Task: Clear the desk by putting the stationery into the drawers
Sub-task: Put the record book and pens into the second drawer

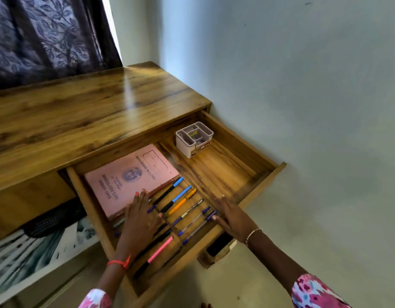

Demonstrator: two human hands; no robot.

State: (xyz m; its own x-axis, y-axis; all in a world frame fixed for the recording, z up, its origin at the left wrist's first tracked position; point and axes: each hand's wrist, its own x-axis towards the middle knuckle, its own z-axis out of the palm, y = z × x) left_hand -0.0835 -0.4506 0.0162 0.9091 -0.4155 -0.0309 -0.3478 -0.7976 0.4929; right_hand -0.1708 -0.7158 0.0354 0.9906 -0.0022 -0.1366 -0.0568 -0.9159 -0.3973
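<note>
The drawer (254,150) stands pulled wide open under the wooden desk (85,112), and both hands are in it. The left hand (140,218) lies flat, fingers spread, over the near ends of the pens, its fingertips touching the lower edge of the pink notebook (129,176) that rests in the drawer's left part. Beside the notebook the pens (183,203) lie in a slanted row: blue-capped, orange, clear ones, and a pink one nearer the front. The right hand (233,215) is open too, palm down on the drawer's front edge, gripping nothing. At the back right a small white organiser (193,141) sits upright, well apart from the pens.
</note>
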